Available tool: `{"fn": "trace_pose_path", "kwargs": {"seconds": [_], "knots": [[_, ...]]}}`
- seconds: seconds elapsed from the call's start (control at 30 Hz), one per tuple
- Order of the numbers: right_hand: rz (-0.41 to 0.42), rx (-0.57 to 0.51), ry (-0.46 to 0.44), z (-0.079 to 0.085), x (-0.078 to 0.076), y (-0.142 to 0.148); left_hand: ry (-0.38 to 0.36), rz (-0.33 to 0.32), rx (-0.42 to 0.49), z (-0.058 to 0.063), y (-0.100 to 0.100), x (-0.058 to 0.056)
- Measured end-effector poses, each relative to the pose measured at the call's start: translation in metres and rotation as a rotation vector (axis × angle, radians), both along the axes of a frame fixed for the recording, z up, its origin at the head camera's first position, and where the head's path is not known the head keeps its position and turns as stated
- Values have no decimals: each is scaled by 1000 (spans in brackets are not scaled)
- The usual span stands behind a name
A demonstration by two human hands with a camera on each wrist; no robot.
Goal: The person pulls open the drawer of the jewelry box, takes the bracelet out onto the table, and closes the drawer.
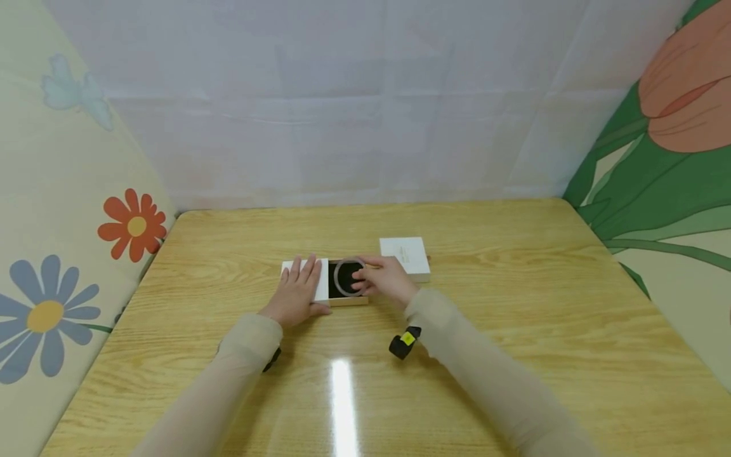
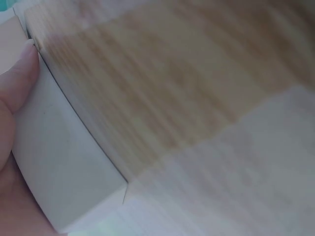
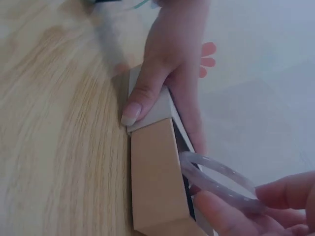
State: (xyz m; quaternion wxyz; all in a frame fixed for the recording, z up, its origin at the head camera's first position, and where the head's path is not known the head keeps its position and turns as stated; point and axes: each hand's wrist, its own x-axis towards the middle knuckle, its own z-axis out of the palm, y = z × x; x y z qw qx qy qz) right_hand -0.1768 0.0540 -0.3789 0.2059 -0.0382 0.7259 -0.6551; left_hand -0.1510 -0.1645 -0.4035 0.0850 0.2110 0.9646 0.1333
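A drawer-style box lies on the table, with a white sleeve (image 1: 321, 282) and a tan drawer (image 3: 157, 177) with a black inside, pulled partly out to the right. My left hand (image 1: 296, 295) holds the sleeve, fingers across its top and thumb (image 2: 22, 78) against its near side. My right hand (image 1: 388, 279) pinches a translucent, greyish bangle (image 3: 221, 189) between thumb and fingers. In the right wrist view the bangle is tilted, its far end at the drawer's opening. Whether it touches the black lining I cannot tell.
A white box (image 1: 404, 254) with small faint lettering on top stands just behind my right hand. The wooden table (image 1: 514, 317) reaches back to a pale cloth backdrop (image 1: 342, 127). Flower-printed panels (image 1: 51, 222) stand at both sides.
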Motion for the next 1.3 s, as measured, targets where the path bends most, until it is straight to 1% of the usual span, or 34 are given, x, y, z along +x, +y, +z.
{"fn": "trace_pose_path", "kwargs": {"seconds": [0.3,0.5,0.7,1.03,1.3], "knots": [[-51,-138,-85,-2,6,10,-12,1,-1,0,-1,0],[-128,-239,-141,-2,8,16,1,-3,10,1,-1,0],[-161,-319,-140,-1,11,24,18,-14,13,2,-1,1],[-209,-435,-151,3,13,44,15,-13,19,0,-2,1],[-261,-479,-162,3,14,60,21,-15,30,1,-3,3]]}}
